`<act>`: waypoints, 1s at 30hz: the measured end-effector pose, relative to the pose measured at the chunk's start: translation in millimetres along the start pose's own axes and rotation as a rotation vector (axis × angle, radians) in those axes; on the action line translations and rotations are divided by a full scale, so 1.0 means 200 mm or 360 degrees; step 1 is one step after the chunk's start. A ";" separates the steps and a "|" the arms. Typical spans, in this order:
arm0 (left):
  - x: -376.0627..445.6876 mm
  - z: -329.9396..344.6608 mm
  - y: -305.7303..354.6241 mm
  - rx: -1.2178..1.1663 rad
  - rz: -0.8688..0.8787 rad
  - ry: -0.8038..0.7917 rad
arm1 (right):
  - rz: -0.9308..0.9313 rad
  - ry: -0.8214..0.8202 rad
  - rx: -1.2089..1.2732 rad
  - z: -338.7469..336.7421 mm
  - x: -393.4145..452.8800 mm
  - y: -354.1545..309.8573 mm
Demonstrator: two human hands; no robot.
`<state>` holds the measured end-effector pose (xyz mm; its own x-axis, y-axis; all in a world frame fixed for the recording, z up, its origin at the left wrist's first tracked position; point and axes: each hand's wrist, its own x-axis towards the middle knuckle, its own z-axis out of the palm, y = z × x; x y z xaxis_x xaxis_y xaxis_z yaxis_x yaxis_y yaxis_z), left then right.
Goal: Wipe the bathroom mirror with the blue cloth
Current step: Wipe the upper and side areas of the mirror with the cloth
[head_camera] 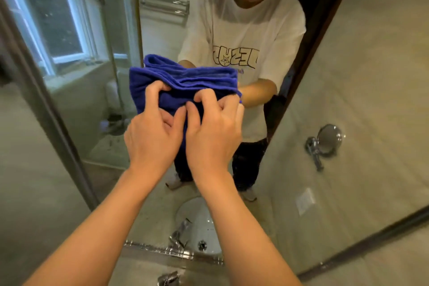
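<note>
Near the middle of the frame, the left hand [153, 132] and right hand [212, 130] both pinch the folded blue cloth [183, 79] in front of the mirror [348, 76]. To wipe well, I think they should press it flat on the glass and rub slowly.

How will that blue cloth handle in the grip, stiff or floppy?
Probably floppy: the blue cloth bunches into soft folds where the left hand and right hand pinch it. Its fuzzy pile suggests it won't slip easily. Likely light, since its lower part hangs loose.

left hand [153, 137] + right hand [211, 132] — grip blue cloth [183, 79] | before mirror [348, 76]
</note>
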<state>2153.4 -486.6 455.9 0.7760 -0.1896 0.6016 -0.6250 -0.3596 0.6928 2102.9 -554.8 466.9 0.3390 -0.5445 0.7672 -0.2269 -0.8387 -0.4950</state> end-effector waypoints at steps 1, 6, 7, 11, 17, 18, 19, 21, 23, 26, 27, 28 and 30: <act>0.02 -0.03 -0.03 -0.0005 -0.0013 -0.0010 | 0.0028 0.0003 0.0026 0.04 -0.02 -0.04; 0.06 -0.11 -0.09 -0.0038 0.0016 -0.0100 | 0.0115 0.0115 0.0019 0.08 -0.04 -0.09; 0.07 -0.12 -0.10 -0.0052 0.0038 -0.0111 | 0.0128 0.0138 0.0014 0.09 -0.04 -0.09; 0.16 -0.21 -0.17 -0.0049 0.0137 -0.0119 | 0.0231 0.0141 0.0046 0.16 -0.04 -0.22; 0.34 -0.42 -0.32 -0.0033 0.0150 -0.0124 | 0.0169 0.0214 0.0064 0.33 -0.03 -0.47; 0.37 -0.47 -0.36 -0.0022 0.0145 -0.0108 | 0.0150 0.0217 0.0079 0.37 -0.03 -0.53; 0.41 -0.51 -0.42 -0.0014 0.0139 -0.0088 | 0.0128 0.0211 0.0100 0.42 -0.03 -0.60; 0.47 -0.60 -0.51 -0.0036 0.0102 -0.0044 | 0.0099 0.0159 0.0150 0.51 -0.04 -0.72; 0.52 -0.66 -0.60 -0.0074 0.0068 -0.0014 | 0.0088 0.0117 0.0140 0.60 -0.06 -0.82; 0.53 -0.69 -0.66 -0.0053 0.0102 0.0005 | 0.0068 0.0172 0.0067 0.69 -0.10 -0.87; 0.52 -0.69 -0.67 -0.0048 0.0121 0.0019 | 0.0050 0.0189 0.0056 0.70 -0.12 -0.86; 0.51 -0.68 -0.69 -0.0049 0.0129 0.0034 | 0.0034 0.0196 0.0048 0.71 -0.13 -0.85; 0.48 -0.66 -0.72 -0.0067 0.0095 0.0036 | 0.0022 0.0171 0.0035 0.72 -0.16 -0.84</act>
<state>2306.4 -331.6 465.7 0.7355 -0.1885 0.6508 -0.6734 -0.3092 0.6715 2261.7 -398.0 466.1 0.2359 -0.5531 0.7990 -0.2106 -0.8318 -0.5136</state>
